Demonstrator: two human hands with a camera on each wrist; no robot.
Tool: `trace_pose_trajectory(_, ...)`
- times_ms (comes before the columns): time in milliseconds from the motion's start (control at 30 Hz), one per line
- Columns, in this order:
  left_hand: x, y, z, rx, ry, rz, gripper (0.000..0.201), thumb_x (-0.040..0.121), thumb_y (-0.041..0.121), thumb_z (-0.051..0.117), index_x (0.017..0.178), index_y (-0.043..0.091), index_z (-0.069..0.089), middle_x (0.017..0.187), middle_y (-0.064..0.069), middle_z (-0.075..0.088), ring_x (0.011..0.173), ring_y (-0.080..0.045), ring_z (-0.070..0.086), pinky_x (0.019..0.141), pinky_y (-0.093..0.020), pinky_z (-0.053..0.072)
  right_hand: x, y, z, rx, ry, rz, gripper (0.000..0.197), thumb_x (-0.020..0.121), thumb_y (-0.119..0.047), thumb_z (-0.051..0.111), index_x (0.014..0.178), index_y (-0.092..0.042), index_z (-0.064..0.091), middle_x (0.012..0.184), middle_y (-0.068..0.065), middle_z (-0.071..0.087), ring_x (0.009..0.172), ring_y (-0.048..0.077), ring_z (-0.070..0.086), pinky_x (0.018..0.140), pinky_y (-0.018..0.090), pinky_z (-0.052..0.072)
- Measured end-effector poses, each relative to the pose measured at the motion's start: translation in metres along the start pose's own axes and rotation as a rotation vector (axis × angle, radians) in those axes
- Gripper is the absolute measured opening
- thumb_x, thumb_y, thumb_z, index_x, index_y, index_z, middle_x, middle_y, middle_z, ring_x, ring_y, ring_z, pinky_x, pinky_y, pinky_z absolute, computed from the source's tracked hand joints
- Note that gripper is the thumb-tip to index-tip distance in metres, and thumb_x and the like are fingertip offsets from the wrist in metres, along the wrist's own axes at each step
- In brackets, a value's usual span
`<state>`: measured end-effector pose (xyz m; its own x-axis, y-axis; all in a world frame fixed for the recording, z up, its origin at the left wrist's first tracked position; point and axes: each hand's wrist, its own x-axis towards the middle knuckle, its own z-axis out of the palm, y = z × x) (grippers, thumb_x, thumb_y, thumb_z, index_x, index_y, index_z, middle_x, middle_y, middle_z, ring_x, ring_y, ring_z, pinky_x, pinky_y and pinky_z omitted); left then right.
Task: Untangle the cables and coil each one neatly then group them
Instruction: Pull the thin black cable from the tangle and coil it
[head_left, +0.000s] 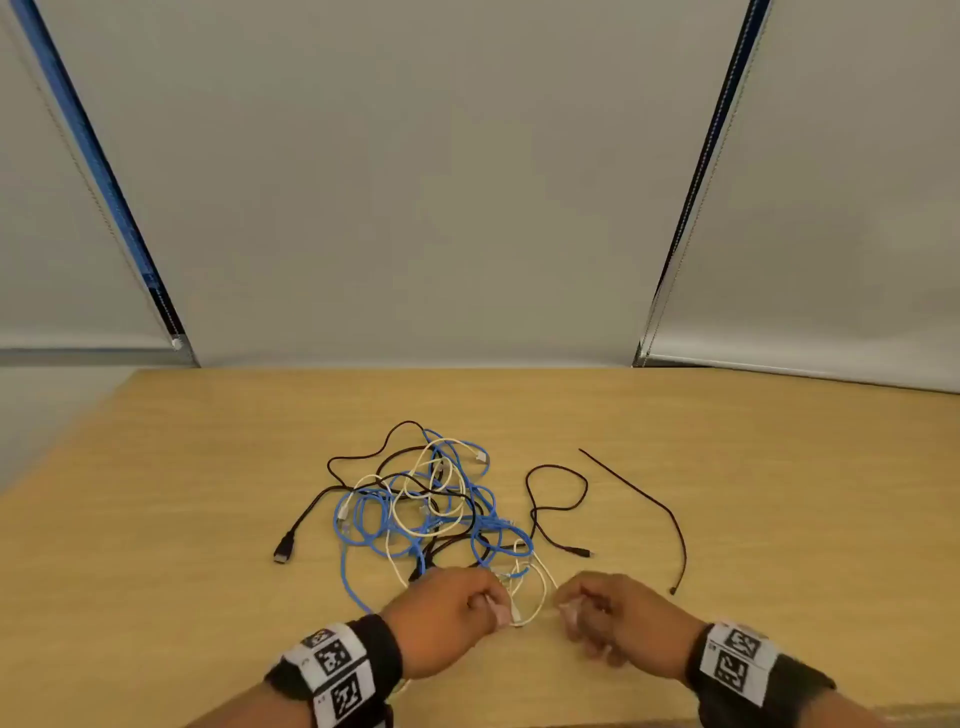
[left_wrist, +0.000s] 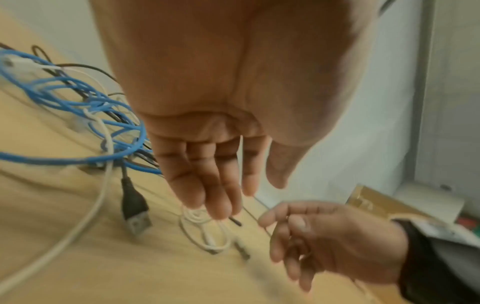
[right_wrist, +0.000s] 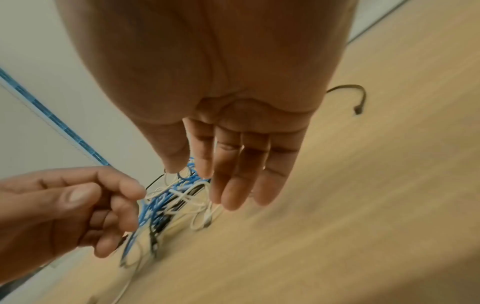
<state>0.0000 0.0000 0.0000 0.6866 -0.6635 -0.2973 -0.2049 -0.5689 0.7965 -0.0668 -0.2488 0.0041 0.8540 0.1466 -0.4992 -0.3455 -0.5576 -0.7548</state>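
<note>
A tangle of blue, white and black cables (head_left: 426, 504) lies mid-table. Its near end is a thin white cable loop (head_left: 535, 597) (left_wrist: 207, 240) (right_wrist: 200, 218), flat on the wood between my hands. My left hand (head_left: 493, 608) (left_wrist: 249, 201) (right_wrist: 130, 197) hovers just left of the loop with loosely curled fingers and the thumb along the index finger. My right hand (head_left: 566, 613) (left_wrist: 280, 222) (right_wrist: 202, 185) is just right of it in the same pose. No cable shows inside either hand. A black USB plug (left_wrist: 135, 207) lies beside the left fingers.
A black plug (head_left: 283, 551) trails out left of the tangle. A looped black cable (head_left: 558, 499) and a long thin black cable (head_left: 654, 506) (right_wrist: 359, 109) lie to the right. The wooden table (head_left: 156, 519) ends at window blinds behind. A cardboard box (left_wrist: 376, 201) sits off its right edge.
</note>
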Motion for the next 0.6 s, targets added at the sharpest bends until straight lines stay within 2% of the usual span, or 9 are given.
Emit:
trace_pose_trajectory(67, 0.014, 0.000, -0.010, 0.176, 0.108, -0.024, 0.025, 0.096, 0.038, 0.059, 0.120, 0.032, 0.065, 0.082, 0.013, 0.059, 0.069, -0.001, 0.053, 0.069, -0.025, 0.047, 0.023, 0.002, -0.008, -0.221, 0.198, 0.015, 0.032, 0.099, -0.026, 0.054, 0.130, -0.024, 0.057, 0.095, -0.005, 0.073, 0.079, 0.007, 0.066, 0.072, 0.022, 0.050)
trace_pose_trajectory(100, 0.020, -0.002, -0.013, 0.248, 0.124, -0.039, 0.030, 0.097, 0.038, 0.057, 0.126, 0.032, 0.061, 0.087, 0.012, 0.059, 0.073, -0.003, 0.052, 0.067, -0.026, 0.043, 0.035, 0.003, -0.013, -0.338, 0.267, 0.027, 0.039, 0.099, -0.030, 0.055, 0.137, -0.025, 0.052, 0.108, -0.001, 0.072, 0.092, 0.011, 0.067, 0.080, 0.023, 0.050)
trace_pose_trajectory(167, 0.029, 0.001, -0.017, 0.333, 0.125, -0.065, 0.036, 0.098, 0.038, 0.055, 0.133, 0.032, 0.057, 0.107, 0.004, 0.063, 0.085, -0.010, 0.055, 0.071, -0.027, 0.043, 0.053, 0.003, -0.020, -0.458, 0.331, 0.116, 0.050, 0.100, -0.034, 0.053, 0.148, -0.026, 0.041, 0.134, 0.007, 0.063, 0.118, 0.021, 0.061, 0.095, 0.029, 0.048)
trace_pose_trajectory(200, 0.031, 0.000, -0.014, 0.344, 0.111, -0.075, 0.037, 0.098, 0.039, 0.054, 0.134, 0.031, 0.057, 0.116, 0.001, 0.063, 0.092, -0.013, 0.057, 0.076, -0.028, 0.046, 0.060, 0.007, -0.020, -0.487, 0.347, 0.160, 0.051, 0.100, -0.034, 0.052, 0.149, -0.026, 0.038, 0.138, 0.009, 0.059, 0.121, 0.024, 0.059, 0.097, 0.032, 0.048)
trace_pose_trajectory(267, 0.037, 0.000, -0.011, 0.336, 0.115, -0.078, 0.036, 0.098, 0.043, 0.054, 0.131, 0.030, 0.060, 0.118, 0.002, 0.063, 0.096, -0.015, 0.059, 0.080, -0.028, 0.048, 0.071, 0.014, -0.020, -0.551, 0.372, 0.213, 0.045, 0.100, -0.033, 0.050, 0.144, -0.025, 0.042, 0.134, 0.009, 0.058, 0.117, 0.026, 0.060, 0.094, 0.033, 0.050)
trace_pose_trajectory(367, 0.044, 0.000, -0.007, 0.254, 0.191, -0.061, 0.022, 0.096, 0.044, 0.056, 0.111, 0.033, 0.068, 0.096, 0.013, 0.064, 0.083, -0.008, 0.059, 0.071, -0.027, 0.047, 0.077, 0.019, -0.013, -0.587, 0.431, 0.212, 0.025, 0.100, -0.030, 0.049, 0.123, -0.020, 0.050, 0.120, 0.008, 0.055, 0.102, 0.026, 0.061, 0.086, 0.036, 0.052)
trace_pose_trajectory(433, 0.047, -0.001, -0.003, 0.192, 0.219, -0.045, 0.018, 0.096, 0.040, 0.057, 0.102, 0.031, 0.071, 0.086, 0.016, 0.063, 0.079, -0.004, 0.060, 0.070, -0.026, 0.048, 0.075, 0.019, -0.009, -0.581, 0.416, 0.204, 0.019, 0.099, -0.029, 0.050, 0.114, -0.017, 0.053, 0.117, 0.008, 0.051, 0.097, 0.026, 0.061, 0.086, 0.036, 0.052)
trace_pose_trajectory(533, 0.054, -0.001, -0.001, 0.077, 0.228, -0.042, 0.020, 0.098, 0.032, 0.056, 0.100, 0.024, 0.074, 0.083, 0.014, 0.068, 0.075, -0.003, 0.065, 0.075, -0.028, 0.055, 0.067, 0.015, -0.008, -0.445, 0.413, 0.131, 0.013, 0.098, -0.028, 0.053, 0.098, -0.016, 0.058, 0.106, 0.005, 0.054, 0.088, 0.021, 0.057, 0.079, 0.030, 0.047)
trace_pose_trajectory(600, 0.057, 0.004, 0.001, -0.080, 0.195, -0.077, 0.026, 0.100, 0.038, 0.056, 0.095, 0.019, 0.073, 0.080, 0.005, 0.072, 0.059, 0.000, 0.065, 0.064, -0.024, 0.056, 0.056, 0.006, -0.006, -0.263, 0.414, 0.032, 0.013, 0.097, -0.026, 0.055, 0.087, -0.018, 0.058, 0.089, 0.000, 0.060, 0.079, 0.016, 0.056, 0.071, 0.028, 0.044)
